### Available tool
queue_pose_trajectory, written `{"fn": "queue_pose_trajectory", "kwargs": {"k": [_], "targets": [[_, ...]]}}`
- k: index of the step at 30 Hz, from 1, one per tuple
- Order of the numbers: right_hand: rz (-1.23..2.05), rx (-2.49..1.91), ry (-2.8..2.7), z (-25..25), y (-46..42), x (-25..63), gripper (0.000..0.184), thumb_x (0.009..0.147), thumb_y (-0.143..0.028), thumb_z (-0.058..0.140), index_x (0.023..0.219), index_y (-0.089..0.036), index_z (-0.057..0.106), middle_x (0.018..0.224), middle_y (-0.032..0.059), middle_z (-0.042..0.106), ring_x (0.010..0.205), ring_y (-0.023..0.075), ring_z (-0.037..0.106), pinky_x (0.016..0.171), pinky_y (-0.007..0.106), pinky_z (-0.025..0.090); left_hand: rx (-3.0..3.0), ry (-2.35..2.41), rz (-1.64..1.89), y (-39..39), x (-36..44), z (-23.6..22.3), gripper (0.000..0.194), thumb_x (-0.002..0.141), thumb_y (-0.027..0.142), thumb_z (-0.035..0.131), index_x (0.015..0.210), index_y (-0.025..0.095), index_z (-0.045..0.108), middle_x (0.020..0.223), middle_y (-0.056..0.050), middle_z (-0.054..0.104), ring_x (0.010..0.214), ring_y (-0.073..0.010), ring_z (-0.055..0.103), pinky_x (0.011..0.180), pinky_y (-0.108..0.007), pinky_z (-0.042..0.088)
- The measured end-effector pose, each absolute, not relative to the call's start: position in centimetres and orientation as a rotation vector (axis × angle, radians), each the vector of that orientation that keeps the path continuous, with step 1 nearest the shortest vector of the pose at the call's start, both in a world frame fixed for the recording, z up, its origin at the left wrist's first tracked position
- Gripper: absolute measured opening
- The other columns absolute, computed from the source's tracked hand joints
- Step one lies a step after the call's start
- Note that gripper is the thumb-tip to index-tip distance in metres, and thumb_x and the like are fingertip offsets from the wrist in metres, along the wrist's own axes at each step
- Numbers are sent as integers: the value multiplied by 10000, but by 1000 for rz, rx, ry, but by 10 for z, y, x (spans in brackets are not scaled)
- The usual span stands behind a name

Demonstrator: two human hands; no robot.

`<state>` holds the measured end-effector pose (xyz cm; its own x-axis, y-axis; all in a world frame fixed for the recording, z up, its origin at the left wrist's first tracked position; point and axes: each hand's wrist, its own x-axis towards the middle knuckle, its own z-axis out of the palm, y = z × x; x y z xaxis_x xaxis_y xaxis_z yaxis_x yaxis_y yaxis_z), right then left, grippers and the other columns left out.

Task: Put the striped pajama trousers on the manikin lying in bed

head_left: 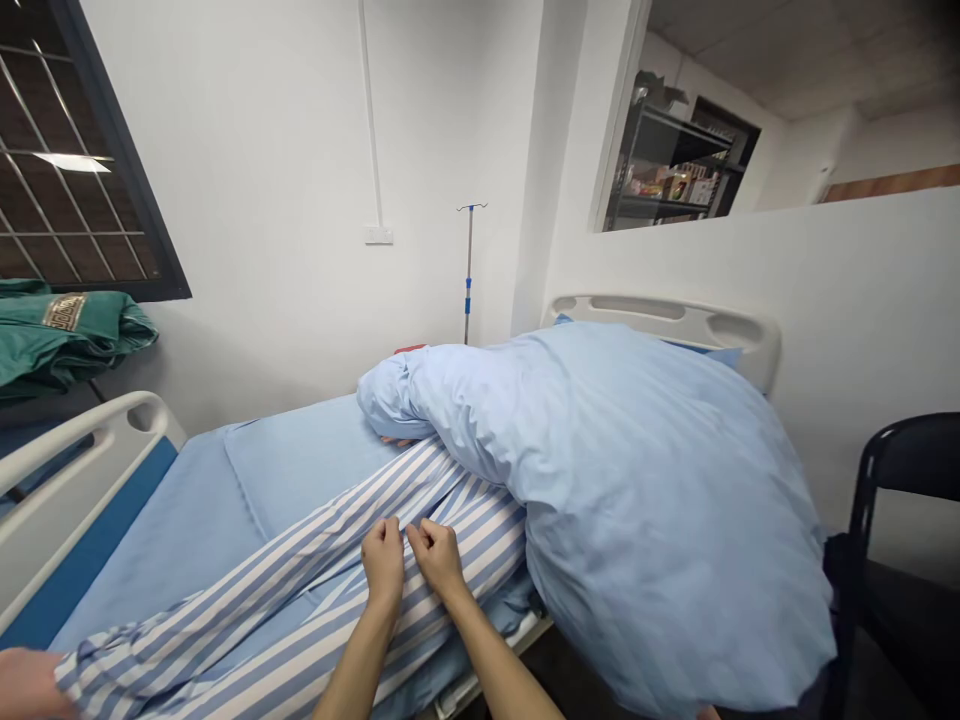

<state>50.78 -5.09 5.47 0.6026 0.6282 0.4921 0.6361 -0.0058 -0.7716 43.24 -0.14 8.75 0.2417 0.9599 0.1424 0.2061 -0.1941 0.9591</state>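
My left hand (383, 556) and my right hand (436, 553) are side by side, both closed into fists with thumbs on top. No object shows in either. They are over the thighs of blue-and-white striped trousers (292, 545), worn by a figure lying on the bed; whether they touch the cloth I cannot tell. A light blue duvet (637, 470) is heaped over the upper body and hangs down the bed's near side. Some fingers (396, 440) peek out beneath its far edge. A bare foot or ankle (34, 683) emerges from the trouser cuff at lower left.
The bed has a blue sheet (300, 440), a pale footboard (82, 440) at left and a headboard (675, 312) at right. Behind it stands an IV pole (469, 260). A black chair (919, 455) is at right, and green folded cloth (75, 330) lies at left.
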Motion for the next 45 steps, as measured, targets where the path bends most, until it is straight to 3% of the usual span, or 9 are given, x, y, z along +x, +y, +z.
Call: {"fn": "queue_pose_trajectory", "kwargs": {"k": [3, 8, 13, 26, 39, 45], "targets": [[20, -1600, -984, 53, -52, 511, 419, 824, -378, 456, 502, -191, 265, 459, -70, 254, 450, 69, 274, 474, 223, 196, 1550, 1039, 1105, -7, 447, 88, 336, 784, 342, 406, 489, 199, 331, 449, 60, 346, 488, -90, 350, 505, -218, 271], [47, -1575, -962, 55, -55, 512, 396, 824, -352, 457, 520, -194, 259, 472, -72, 258, 457, 69, 285, 478, 224, 213, 1912, 1072, 952, -19, 452, 56, 304, 844, 327, 372, 617, 190, 521, 575, -8, 569, 552, -118, 465, 562, -237, 280], [44, -1626, -906, 53, -51, 511, 373, 829, -321, 431, 513, -193, 281, 463, -69, 288, 460, 73, 294, 480, 226, 220, 2078, 1199, 841, -18, 452, 47, 279, 878, 273, 366, 667, 191, 529, 641, -37, 616, 601, -134, 516, 577, -247, 264], [-65, -1824, -1110, 90, -60, 530, 376, 836, -314, 399, 486, -190, 344, 430, -57, 335, 448, 84, 303, 487, 229, 206, 2135, 1147, 785, -26, 446, 57, 284, 866, 253, 394, 625, 198, 533, 619, -18, 621, 607, -129, 534, 573, -242, 235], [-134, -1875, -1009, 65, -61, 537, 379, 883, -328, 352, 528, -201, 396, 454, -37, 420, 454, 100, 322, 520, 248, 216, 2263, 1195, 746, -30, 450, 56, 292, 863, 267, 374, 625, 196, 528, 621, -29, 622, 610, -133, 530, 581, -253, 226], [-119, -1777, -940, 65, -60, 541, 403, 879, -379, 362, 516, -207, 399, 450, -34, 419, 456, 108, 337, 506, 250, 235, 2057, 1139, 727, -25, 456, 74, 302, 812, 264, 393, 530, 187, 465, 535, -1, 534, 557, -117, 464, 553, -237, 240]]}}
